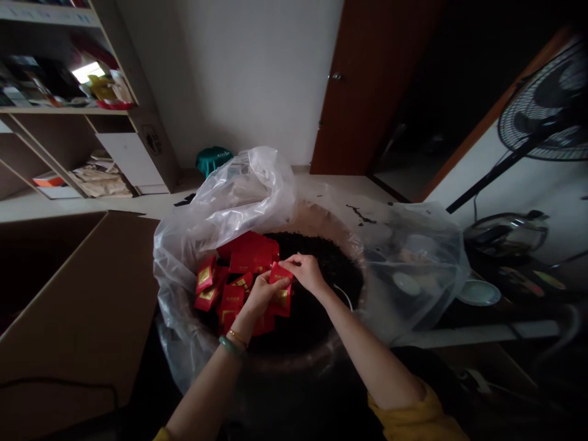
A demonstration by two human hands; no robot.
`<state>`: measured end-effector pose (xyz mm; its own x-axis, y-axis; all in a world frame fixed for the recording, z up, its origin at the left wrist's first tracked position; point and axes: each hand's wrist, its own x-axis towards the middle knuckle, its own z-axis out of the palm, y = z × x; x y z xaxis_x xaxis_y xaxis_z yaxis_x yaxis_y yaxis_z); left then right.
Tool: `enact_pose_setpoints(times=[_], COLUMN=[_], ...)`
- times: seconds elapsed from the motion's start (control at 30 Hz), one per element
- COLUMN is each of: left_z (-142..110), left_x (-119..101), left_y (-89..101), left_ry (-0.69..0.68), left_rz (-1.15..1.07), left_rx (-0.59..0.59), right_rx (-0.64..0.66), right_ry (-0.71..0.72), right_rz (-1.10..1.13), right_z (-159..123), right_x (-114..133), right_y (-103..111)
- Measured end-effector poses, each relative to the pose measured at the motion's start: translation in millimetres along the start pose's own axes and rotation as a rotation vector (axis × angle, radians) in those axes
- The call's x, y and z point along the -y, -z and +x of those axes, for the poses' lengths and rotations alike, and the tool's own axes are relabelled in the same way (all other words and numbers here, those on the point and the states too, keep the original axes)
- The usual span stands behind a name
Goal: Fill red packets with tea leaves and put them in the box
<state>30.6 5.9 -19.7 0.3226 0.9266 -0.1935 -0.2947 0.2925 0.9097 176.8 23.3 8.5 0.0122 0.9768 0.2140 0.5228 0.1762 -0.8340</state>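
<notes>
My left hand (261, 295) grips a small red packet (281, 272) with gold print, its thumb lying across the front. At the packet's top edge, the fingers of my right hand (307, 272) are pinched together. Both hands are over a round container (316, 217) lined with clear plastic (184, 245). Inside it lies dark, loose, leaf-like material (337, 263). On its left part rest several red and gold packets (233, 298) and a larger flat red piece (252, 251). A thin white curved strip (344, 295) shows right of my right forearm.
An open cardboard box (92, 294) stands at the left. Behind it is a shelf unit (68, 110) with assorted items. Translucent plastic sheeting (413, 269) spreads to the right, near a glass-lidded pan (509, 233), a dish (478, 293) and a fan (546, 104). A wooden door (353, 92) stands behind.
</notes>
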Motion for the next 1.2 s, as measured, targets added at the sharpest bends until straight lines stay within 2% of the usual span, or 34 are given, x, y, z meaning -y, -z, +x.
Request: enact_pose_setpoints(times=[0.07, 0.13, 0.23, 0.33, 0.4, 0.5, 0.63, 0.7, 0.77, 0.83, 0.9, 1.03, 1.2], left_z=[0.7, 1.3, 2.0, 2.0, 1.7, 1.4, 2.9, 4.0, 4.5, 4.3, 3.8, 2.8, 1.4], left_x=[0.2, -1.8, -4.6, -4.6, -3.9, -3.0, -0.7, 0.6, 1.2, 1.4, 1.7, 2.4, -0.5], left_y=[1.6, 2.5, 2.7, 2.9, 3.2, 4.2, 5.8, 6.1, 6.2, 6.5, 7.2, 8.7, 6.5], left_ry=[0.005, -0.005, -0.039, -0.071, -0.078, -0.080, -0.085, -0.077, -0.075, -0.099, -0.125, -0.140, -0.082], left_rz=[-0.011, -0.017, -0.030, -0.026, -0.031, -0.044, -0.033, -0.019, 0.005, 0.035, 0.057, 0.057, 0.039], left_rx=[-0.041, -0.082, -0.122, -0.117, -0.102, -0.107, -0.108, -0.104, -0.099, -0.088, -0.069, -0.057, -0.031], right_rx=[-0.048, -0.060, 0.111, 0.188, 0.197, 0.185, 0.131, 0.200, 0.310, 0.398, 0.429, 0.344, 0.271], right_ry=[-0.034, -0.061, -0.152, -0.232, -0.273, -0.292, -0.220, -0.181, -0.147, -0.112, -0.092, -0.054, 0.018], right_rz=[-0.168, -0.471, -0.826, -0.932, -0.912, -0.766, -0.327, -0.075, 0.057, 0.060, 0.026, -0.092, -0.197], right_z=[2.7, 2.9, -0.9, -2.1, 0.7, 6.9, 10.6, 9.8, 8.4, 7.0, 6.0, 4.6, 3.3], right_x=[-13.0, -28.4, -47.1, -55.6, -57.8, -60.5, -57.9, -48.2, -32.6, -14.6, 1.4, 18.0, 18.2], right_y=[9.1, 18.1, 22.4, 16.2, 12.6, 17.2, 41.7, 53.5, 58.5, 55.4, 46.6, 30.6, 31.1])
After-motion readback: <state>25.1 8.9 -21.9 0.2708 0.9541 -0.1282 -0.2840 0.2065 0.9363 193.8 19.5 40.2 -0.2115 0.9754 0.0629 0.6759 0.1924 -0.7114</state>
